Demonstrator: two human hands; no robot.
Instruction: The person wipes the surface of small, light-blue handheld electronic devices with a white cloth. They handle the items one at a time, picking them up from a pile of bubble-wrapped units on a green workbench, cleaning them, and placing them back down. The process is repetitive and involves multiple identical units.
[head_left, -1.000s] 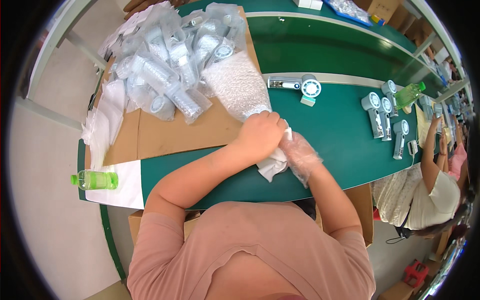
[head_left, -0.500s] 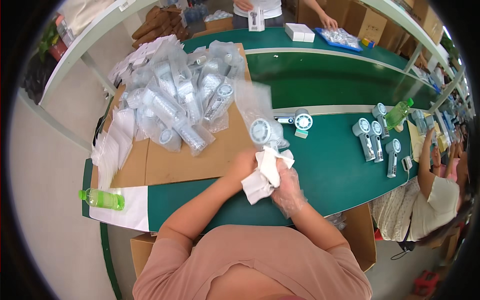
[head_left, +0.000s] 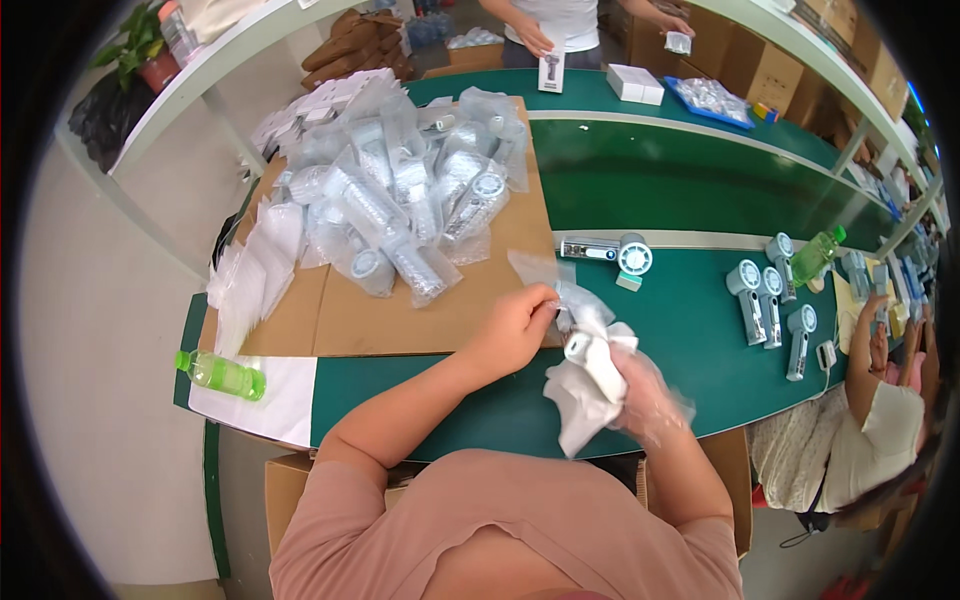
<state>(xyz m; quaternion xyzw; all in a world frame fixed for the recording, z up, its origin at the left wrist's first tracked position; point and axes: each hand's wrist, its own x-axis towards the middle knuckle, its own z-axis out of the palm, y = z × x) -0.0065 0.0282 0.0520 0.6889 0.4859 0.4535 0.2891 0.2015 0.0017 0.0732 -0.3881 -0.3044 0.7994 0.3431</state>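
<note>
In front of me, my right hand (head_left: 648, 398), in a clear plastic glove, is closed round a white cloth (head_left: 580, 410) and a handheld fan. The fan's pale end (head_left: 578, 347), with a small dark slot, sticks out of the cloth; the rest is hidden. My left hand (head_left: 518, 328) is bare, its fingers pinched on the edge of a clear bubble bag (head_left: 580, 300). That bag lies against the fan's far end. Just beyond, another handheld fan (head_left: 605, 250) lies on the green table (head_left: 690, 370), beside a small green-and-white block (head_left: 629, 283).
A pile of bagged fans (head_left: 400, 200) covers the cardboard sheet (head_left: 400, 330) on the left, near white sheets (head_left: 260, 270). Several unbagged fans (head_left: 750, 300) lie at right. Green bottles stand or lie at both sides. Across the table, a person holds a white box (head_left: 551, 72).
Both hands have moved right, with the fan and cloth tilting round. My left hand has drawn away from the cloth and now pinches the bag. Across the table, a person has lifted a small packet.
</note>
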